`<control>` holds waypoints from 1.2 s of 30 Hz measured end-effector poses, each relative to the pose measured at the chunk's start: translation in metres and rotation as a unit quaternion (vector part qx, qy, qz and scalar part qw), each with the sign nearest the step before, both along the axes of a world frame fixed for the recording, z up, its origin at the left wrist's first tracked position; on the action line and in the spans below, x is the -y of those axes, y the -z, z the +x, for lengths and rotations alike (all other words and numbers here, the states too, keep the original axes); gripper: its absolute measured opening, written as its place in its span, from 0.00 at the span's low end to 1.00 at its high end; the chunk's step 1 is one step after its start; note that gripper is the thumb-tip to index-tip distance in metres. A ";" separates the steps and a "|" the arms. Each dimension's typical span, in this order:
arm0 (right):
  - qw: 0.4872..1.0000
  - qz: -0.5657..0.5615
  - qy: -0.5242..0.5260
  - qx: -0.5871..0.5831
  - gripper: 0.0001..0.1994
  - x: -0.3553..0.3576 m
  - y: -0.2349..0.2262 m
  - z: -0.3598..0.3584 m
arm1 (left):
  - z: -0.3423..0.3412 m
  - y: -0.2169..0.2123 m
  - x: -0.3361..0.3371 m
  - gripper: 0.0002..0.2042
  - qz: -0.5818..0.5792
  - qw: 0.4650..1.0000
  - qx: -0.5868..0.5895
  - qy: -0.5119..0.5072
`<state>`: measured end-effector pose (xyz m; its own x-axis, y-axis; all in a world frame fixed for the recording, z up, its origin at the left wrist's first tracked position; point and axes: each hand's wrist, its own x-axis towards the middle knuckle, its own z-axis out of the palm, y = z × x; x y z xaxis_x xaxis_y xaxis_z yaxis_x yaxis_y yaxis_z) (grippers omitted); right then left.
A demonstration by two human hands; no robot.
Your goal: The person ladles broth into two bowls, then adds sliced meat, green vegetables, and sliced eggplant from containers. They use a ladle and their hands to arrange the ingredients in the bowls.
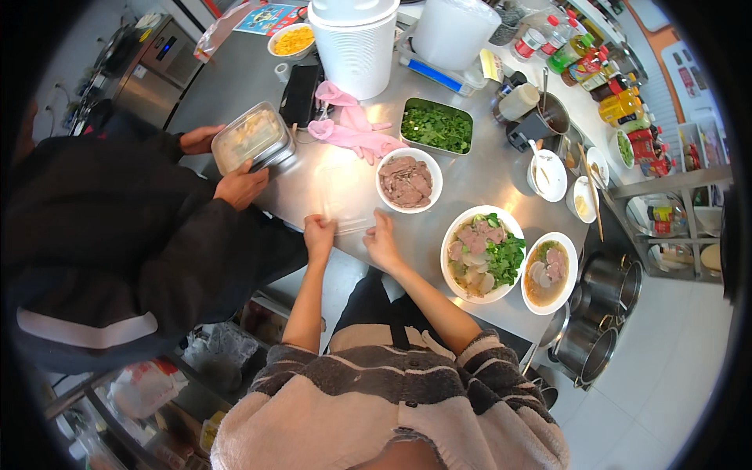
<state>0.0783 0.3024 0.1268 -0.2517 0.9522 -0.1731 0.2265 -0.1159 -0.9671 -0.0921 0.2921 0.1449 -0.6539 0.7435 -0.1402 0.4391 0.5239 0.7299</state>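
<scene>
A thin, clear plastic sheet or bag (343, 205) lies on the steel table in front of me; its exact kind is hard to make out. My left hand (319, 238) is closed, pinching its near left corner. Beside its near right corner is my right hand (381, 241), thumb and fingers apart; whether a fingertip touches the plastic I cannot tell. Beyond my right hand stands a white bowl of sliced meat (405, 182). To the right are a large bowl of soup with meat and greens (483, 254) and a smaller soup bowl (548, 272).
At left, a person in dark clothes holds a lidded clear container (252, 139). Pink gloves (356, 133), a metal tray of chopped greens (436, 125) and a white bucket (354, 59) stand farther back. Bottles (560, 55) line the back right; pots (587, 352) sit low at right.
</scene>
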 end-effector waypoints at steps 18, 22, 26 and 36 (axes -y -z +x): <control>0.972 0.124 0.194 0.043 0.22 -0.214 -0.117 0.175 | 0.063 -0.139 -0.205 0.04 0.328 0.906 0.130 0.233; 0.948 0.075 0.196 0.237 0.13 -0.241 -0.066 0.201 | 0.048 -0.128 -0.203 0.07 0.319 0.888 0.265 0.198; 0.974 -0.123 0.188 0.023 0.13 -0.246 -0.033 0.192 | 0.021 -0.104 -0.122 0.15 0.300 0.888 0.304 0.168; 0.975 0.021 0.221 0.028 0.07 -0.236 -0.071 0.205 | -0.017 -0.006 -0.002 0.23 0.058 0.961 0.271 0.016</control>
